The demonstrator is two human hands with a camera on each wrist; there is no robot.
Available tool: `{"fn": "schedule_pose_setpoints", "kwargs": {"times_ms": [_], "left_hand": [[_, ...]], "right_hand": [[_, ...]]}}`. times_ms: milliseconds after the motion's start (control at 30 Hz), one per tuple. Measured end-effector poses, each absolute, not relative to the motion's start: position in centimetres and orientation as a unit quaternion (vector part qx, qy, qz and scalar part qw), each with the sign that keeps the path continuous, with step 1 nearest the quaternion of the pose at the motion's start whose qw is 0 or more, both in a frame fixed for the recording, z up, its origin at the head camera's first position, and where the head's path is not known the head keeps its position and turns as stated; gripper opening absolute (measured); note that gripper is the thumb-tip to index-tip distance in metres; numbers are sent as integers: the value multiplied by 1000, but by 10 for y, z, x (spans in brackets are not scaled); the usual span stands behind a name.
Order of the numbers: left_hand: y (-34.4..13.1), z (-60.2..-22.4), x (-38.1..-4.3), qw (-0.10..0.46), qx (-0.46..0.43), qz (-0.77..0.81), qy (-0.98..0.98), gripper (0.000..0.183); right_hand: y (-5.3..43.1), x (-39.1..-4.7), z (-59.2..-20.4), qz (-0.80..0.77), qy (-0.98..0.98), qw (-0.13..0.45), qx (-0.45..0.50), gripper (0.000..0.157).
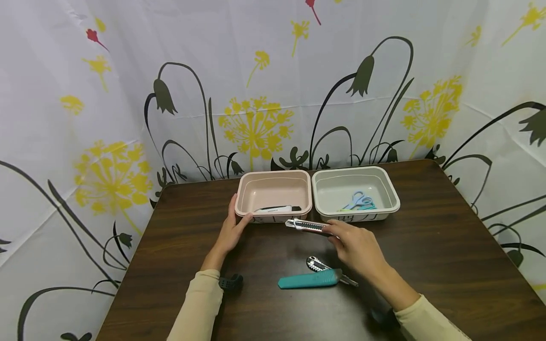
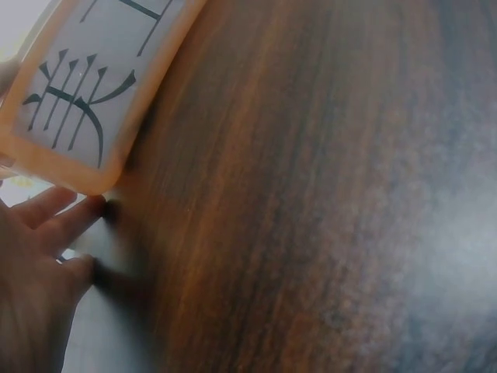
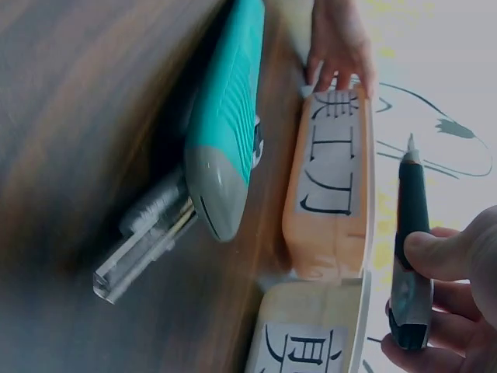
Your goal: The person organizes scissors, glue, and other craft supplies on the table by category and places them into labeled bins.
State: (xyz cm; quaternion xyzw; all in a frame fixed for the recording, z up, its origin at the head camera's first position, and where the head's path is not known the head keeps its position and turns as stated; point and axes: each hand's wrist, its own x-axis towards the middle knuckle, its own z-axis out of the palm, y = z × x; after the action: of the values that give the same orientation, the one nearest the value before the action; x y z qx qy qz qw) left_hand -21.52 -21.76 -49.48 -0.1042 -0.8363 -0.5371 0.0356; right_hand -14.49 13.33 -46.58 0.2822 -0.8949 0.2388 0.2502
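Note:
My right hand [image 1: 356, 246] pinches a slim black-and-silver utility knife [image 1: 307, 225] and holds it in the air just before the pink bin [image 1: 274, 176]; the same knife [image 3: 410, 241] shows in the right wrist view between thumb and fingers [image 3: 443, 256]. My left hand [image 1: 232, 229] rests against the pink bin's front left corner, fingers [image 2: 58, 214] straight beside its rim [image 2: 85, 183]. Inside the pink bin lies a black-and-white cutter [image 1: 277, 208]. The grey-green bin [image 1: 392, 194] to its right holds blue scissors [image 1: 359, 201].
On the dark wooden table [image 1: 448, 246] near me lie a teal utility knife [image 1: 310, 280] and a silver metal cutter [image 1: 317, 265] touching it, seen also as the teal knife [image 3: 225, 132] and metal cutter [image 3: 144, 249]. A floral curtain [image 1: 256, 94] backs the table.

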Motion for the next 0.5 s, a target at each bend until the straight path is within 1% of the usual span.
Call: {"fn": "schedule_pose_setpoints", "kwargs": {"times_ms": [200, 500], "left_hand": [[-217, -495, -215, 33, -107, -542, -833, 79], [-216, -496, -212, 33, -100, -538, -836, 78]], "right_hand": [[125, -162, -462, 192, -900, 274, 280, 28], [109, -182, -456, 153, -917, 245, 274, 21]]}}
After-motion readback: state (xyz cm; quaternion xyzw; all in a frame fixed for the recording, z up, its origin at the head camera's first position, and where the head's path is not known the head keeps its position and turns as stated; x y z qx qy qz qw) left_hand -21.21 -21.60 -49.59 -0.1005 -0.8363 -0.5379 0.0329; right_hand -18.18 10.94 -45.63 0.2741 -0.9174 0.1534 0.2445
